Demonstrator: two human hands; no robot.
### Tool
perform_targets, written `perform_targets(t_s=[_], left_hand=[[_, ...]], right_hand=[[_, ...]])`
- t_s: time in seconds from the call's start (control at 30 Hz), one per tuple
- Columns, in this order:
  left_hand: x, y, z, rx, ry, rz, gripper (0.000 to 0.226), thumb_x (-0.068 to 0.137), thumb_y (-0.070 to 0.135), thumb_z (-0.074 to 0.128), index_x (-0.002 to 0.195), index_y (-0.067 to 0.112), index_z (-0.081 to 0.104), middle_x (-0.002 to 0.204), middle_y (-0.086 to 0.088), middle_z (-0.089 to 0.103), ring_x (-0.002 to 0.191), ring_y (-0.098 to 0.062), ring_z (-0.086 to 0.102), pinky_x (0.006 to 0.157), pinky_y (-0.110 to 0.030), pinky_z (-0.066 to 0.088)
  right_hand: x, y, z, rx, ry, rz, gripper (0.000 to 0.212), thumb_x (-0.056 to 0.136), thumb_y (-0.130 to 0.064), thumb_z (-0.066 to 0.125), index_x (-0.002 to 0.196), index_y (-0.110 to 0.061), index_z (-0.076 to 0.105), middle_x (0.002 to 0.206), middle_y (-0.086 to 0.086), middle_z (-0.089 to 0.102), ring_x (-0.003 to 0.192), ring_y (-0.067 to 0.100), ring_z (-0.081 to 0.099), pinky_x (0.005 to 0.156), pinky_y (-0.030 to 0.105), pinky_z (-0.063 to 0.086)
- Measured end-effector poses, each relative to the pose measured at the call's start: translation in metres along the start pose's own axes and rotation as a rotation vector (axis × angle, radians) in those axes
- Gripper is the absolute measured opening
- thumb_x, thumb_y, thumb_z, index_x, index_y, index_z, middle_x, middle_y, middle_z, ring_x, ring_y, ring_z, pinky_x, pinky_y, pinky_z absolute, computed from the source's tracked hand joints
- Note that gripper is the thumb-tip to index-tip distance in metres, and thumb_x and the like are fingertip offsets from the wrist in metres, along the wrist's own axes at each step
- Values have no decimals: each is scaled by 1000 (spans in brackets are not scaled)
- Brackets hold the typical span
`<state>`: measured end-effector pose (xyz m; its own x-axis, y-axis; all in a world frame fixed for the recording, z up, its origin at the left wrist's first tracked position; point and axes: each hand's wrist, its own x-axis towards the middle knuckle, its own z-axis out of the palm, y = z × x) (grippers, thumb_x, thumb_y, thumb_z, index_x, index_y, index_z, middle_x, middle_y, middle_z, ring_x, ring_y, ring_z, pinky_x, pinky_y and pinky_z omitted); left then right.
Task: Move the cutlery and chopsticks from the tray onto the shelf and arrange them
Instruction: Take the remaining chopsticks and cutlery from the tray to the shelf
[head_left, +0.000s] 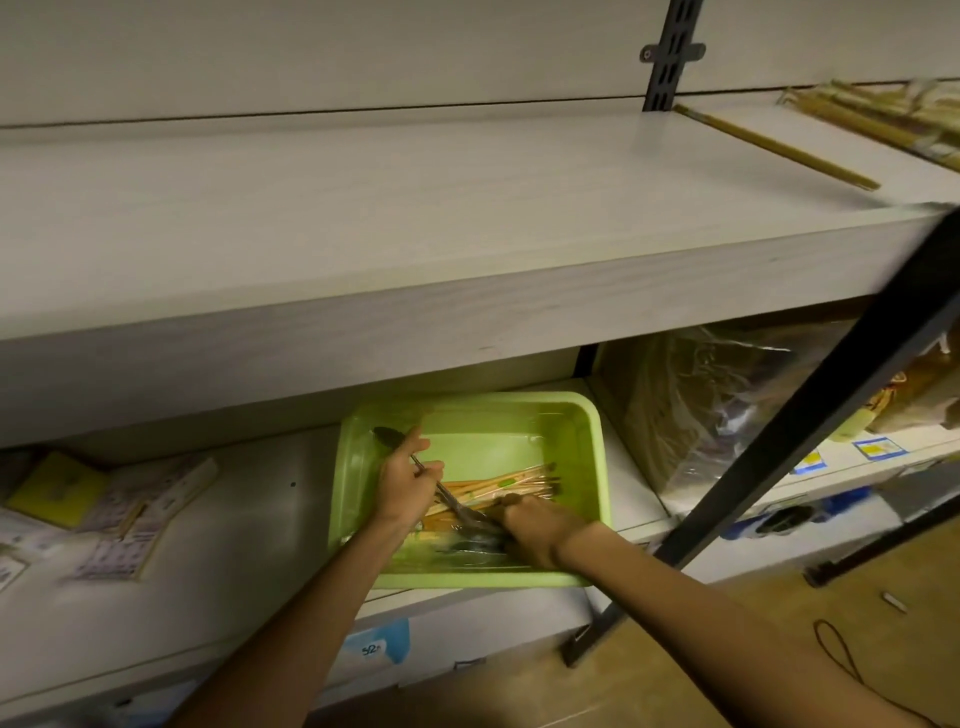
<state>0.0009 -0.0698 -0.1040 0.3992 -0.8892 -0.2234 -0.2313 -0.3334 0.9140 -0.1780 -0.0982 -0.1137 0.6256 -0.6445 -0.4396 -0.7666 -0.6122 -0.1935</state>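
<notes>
A green tray (582, 415) sits on the lower shelf and holds several wrapped wooden chopsticks (506, 483) and some metal cutlery. My left hand (408, 480) grips a metal spoon (387, 436) by its handle, the bowl pointing to the tray's back left corner. My right hand (535, 522) reaches into the tray's front right part, its fingers curled over the cutlery and chopstick ends; what it holds is hidden. On the upper shelf (363, 208) a pair of chopsticks (779, 148) lies at the right, beside more chopstick packs (893, 117).
A dark slanted post (810, 431) crosses at the right, in front of both shelves. Wrapped brown packages (717, 400) stand right of the tray. Yellow and white packets (104, 499) lie on the lower shelf's left. Most of the upper shelf is bare.
</notes>
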Motion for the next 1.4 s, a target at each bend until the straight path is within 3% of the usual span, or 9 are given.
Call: perform_targets(t_s=[0.13, 0.33, 0.43, 0.6, 0.73, 0.93, 1.03, 1.23, 1.4], left_hand=[[5, -4, 7, -238, -8, -200, 73, 89, -16, 47, 150, 18, 25, 140, -1, 48, 120, -23, 55, 104, -40, 45], [1, -2, 10, -109, 128, -106, 60, 92, -6, 53, 146, 14, 35, 134, -2, 55, 99, -10, 53, 68, -11, 44], [0, 0, 16, -172, 215, -90, 55, 91, -4, 55, 142, 13, 42, 120, -2, 60, 90, -10, 56, 63, -12, 43], [4, 12, 30, -173, 130, -134, 49, 93, -4, 51, 139, 2, 37, 88, -3, 52, 91, -19, 51, 86, -30, 46], [-4, 11, 29, 332, -162, -182, 61, 92, 1, 48, 148, 10, 25, 112, -17, 59, 83, -19, 58, 64, -25, 50], [-16, 9, 11, 1152, -166, 278, 31, 97, 34, 50, 124, 18, 55, 110, -5, 65, 98, -21, 60, 80, -32, 49], [-9, 3, 9, 1202, -356, 515, 47, 90, 50, 54, 130, 27, 50, 121, 0, 49, 111, -17, 43, 91, -30, 37], [7, -9, 15, 1203, -472, 516, 59, 89, 46, 58, 139, 22, 39, 135, -3, 43, 122, -20, 42, 99, -31, 35], [14, -9, 15, 1152, -509, 430, 47, 92, 40, 58, 133, 18, 48, 130, -8, 48, 116, -26, 51, 96, -36, 44]], right_hand=[[-4, 0, -2, 3, 17, 56, 34, 96, -20, 49, 128, -10, 52, 127, 18, 57, 116, 35, 57, 93, 42, 47], [-12, -7, -12, 17, 23, 110, 27, 97, -7, 43, 119, 0, 57, 127, 21, 56, 118, 36, 55, 95, 42, 46], [-13, -2, -15, 130, -56, 54, 27, 92, 1, 49, 116, 0, 62, 122, 21, 60, 112, 35, 59, 92, 38, 50], [-18, 2, -16, 203, -80, -15, 26, 90, -12, 59, 114, -11, 67, 114, 15, 66, 107, 29, 61, 92, 37, 49], [-20, 1, -16, 186, -56, -25, 32, 91, -30, 58, 118, -14, 61, 117, 15, 64, 108, 31, 60, 93, 42, 50], [-23, -3, -20, 191, -108, 14, 29, 94, -24, 54, 117, -11, 62, 120, 14, 64, 109, 29, 60, 95, 40, 48], [-26, -7, -20, 171, -127, 32, 29, 95, -26, 51, 119, -12, 60, 121, 14, 62, 108, 30, 59, 93, 40, 49], [-35, -16, -40, 202, -210, 89, 28, 98, -19, 47, 123, -8, 53, 125, 16, 58, 114, 32, 55, 96, 38, 43], [-34, -15, -50, 244, -233, 136, 11, 98, -27, 51, 96, -16, 50, 117, 9, 56, 92, 22, 49, 78, 30, 41]])
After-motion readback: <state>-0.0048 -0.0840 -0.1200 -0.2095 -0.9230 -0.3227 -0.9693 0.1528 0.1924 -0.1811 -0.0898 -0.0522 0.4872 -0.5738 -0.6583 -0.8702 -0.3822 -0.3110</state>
